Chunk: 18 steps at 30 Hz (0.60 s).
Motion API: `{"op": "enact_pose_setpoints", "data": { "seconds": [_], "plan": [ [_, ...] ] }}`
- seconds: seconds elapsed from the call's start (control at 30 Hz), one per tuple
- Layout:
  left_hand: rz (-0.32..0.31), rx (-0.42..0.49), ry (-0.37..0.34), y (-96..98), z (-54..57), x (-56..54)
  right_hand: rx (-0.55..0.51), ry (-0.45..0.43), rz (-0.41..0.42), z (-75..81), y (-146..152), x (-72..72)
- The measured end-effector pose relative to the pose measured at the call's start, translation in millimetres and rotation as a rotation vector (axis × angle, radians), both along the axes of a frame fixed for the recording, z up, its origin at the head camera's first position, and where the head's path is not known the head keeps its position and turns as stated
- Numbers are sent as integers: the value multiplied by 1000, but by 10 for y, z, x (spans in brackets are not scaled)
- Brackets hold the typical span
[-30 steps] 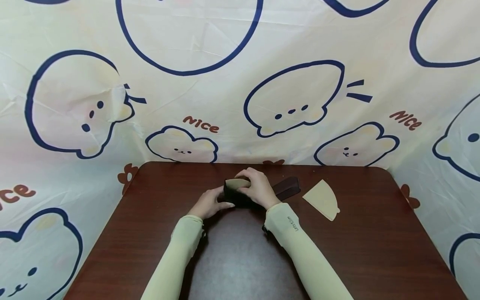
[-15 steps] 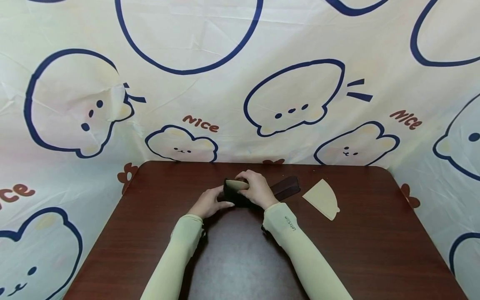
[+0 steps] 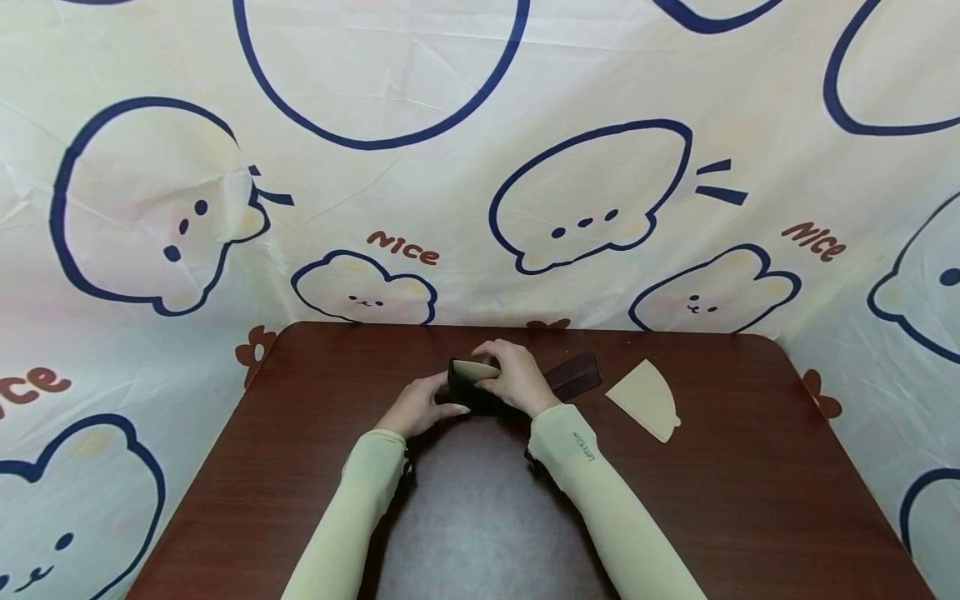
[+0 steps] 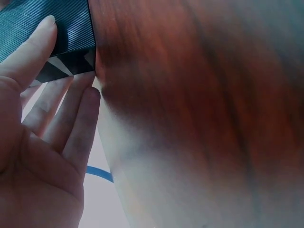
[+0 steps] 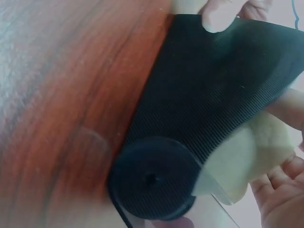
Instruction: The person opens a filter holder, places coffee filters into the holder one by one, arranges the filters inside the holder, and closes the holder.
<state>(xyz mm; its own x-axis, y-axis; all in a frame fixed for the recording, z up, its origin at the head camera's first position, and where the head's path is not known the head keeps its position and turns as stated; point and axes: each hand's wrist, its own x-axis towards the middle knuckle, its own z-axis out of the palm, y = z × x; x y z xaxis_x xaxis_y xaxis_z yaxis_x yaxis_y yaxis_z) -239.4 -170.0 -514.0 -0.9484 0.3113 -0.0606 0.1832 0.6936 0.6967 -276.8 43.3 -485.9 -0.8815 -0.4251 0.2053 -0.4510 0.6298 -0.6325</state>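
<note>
A black ribbed, wedge-shaped holder (image 3: 480,398) stands on the table between both hands. In the right wrist view, a round black disc (image 5: 154,178) sits at its narrow end. My left hand (image 3: 420,404) grips the holder's left end; the left wrist view has the thumb (image 4: 42,35) on the ribbed face and fingers underneath. A cream cone coffee filter (image 3: 474,368) shows inside the holder's upper opening. My right hand (image 3: 519,379) pinches this filter at the opening, thumb in front and fingers over the top. The filter's lower part is hidden in the holder.
Right of the hands lies another fan-shaped cream filter (image 3: 645,402) with a small tab. A long dark piece (image 3: 576,377) lies just beyond my right hand, partly hidden by it. The brown table (image 3: 750,467) ends at a patterned cloth backdrop (image 3: 465,192).
The filter in the holder's opening tilts lower than a second ago, and my right hand has shifted down slightly with it. My left hand and the other filter stay put.
</note>
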Motion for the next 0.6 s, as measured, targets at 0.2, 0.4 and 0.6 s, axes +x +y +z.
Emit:
{"op": "enact_pose_setpoints", "data": {
  "seconds": [0.2,0.4,0.6],
  "plan": [
    [4,-2,-12,10,-2,0,-23,-13,6,77,56,18],
    [-2,3,-5,0,-13,-2,-44,17,0,177,137,53],
    [-9,14,3,5,-17,-9,-71,67,-15,361,305,106]
  ]
}}
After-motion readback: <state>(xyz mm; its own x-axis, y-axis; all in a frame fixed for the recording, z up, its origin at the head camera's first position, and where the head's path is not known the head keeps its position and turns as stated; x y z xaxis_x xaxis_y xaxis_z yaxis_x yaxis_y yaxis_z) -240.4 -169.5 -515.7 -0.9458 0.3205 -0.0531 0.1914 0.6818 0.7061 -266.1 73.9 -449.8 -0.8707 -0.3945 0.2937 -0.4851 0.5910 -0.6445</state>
